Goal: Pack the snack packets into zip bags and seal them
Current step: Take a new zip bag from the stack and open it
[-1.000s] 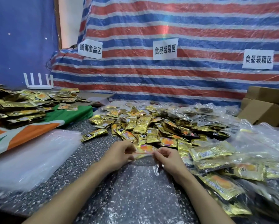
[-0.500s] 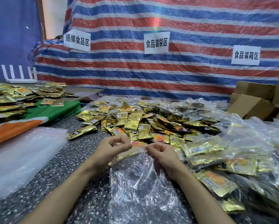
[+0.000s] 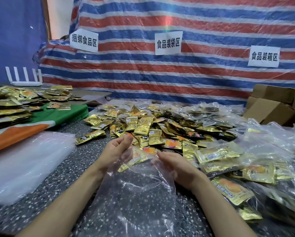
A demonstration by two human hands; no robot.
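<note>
A clear zip bag [image 3: 134, 194] lies on the speckled table [image 3: 61, 185] in front of me, its mouth raised toward a pile of gold snack packets [image 3: 152, 130]. My left hand [image 3: 115, 149] grips the left edge of the mouth with curled fingers and thumb. My right hand [image 3: 174, 165] holds the right edge. The mouth is pulled apart between them. One gold packet [image 3: 138, 158] shows through the plastic at the mouth; whether it lies inside the bag or behind it I cannot tell.
A stack of empty clear bags [image 3: 23, 161] lies at the left. Filled bags of packets [image 3: 263, 151] are heaped at the right, with cardboard boxes [image 3: 271, 108] behind. More packets [image 3: 10, 105] sit on a green and orange cloth [image 3: 57, 115]. A striped tarp [image 3: 177, 74] closes the back.
My hands have moved apart and risen, pulling the zip bag's mouth open. The bag has lifted off the table at its far end.
</note>
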